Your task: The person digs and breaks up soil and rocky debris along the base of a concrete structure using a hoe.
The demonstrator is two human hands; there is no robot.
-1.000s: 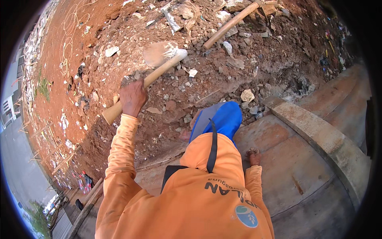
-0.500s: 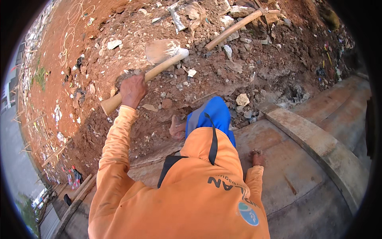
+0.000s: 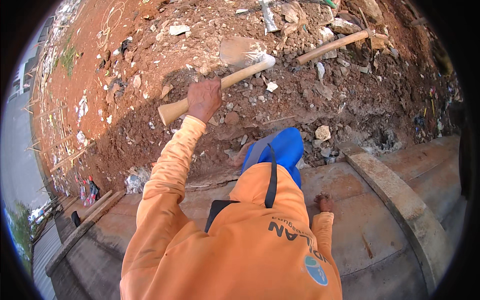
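Observation:
My left hand [image 3: 204, 99] is closed around the wooden handle of a hoe [image 3: 237, 76], nearer its flared butt end. Its broad, soil-stained blade [image 3: 242, 51] is at the far end, against the loose reddish soil and rubble. Low on my right side, my right hand [image 3: 325, 202] rests on the concrete slab [image 3: 345, 230] with nothing visible in it. Its fingers look apart and slightly bent, though they are small in view. My knee, in blue trousers [image 3: 287, 145], is bent between the soil and the slab.
Another wooden-handled digging tool [image 3: 332, 47] lies among stones at the far right. A raised concrete beam [image 3: 395, 185] crosses the slab on the right. Pale rocks [image 3: 322, 132] and scraps of litter dot the soil. A coiled cord [image 3: 111, 25] lies at far left.
The view has turned, so the soil, the hoe and my left hand sit farther right and slightly higher. My left hand keeps its hold on the handle; my right hand stays on the slab.

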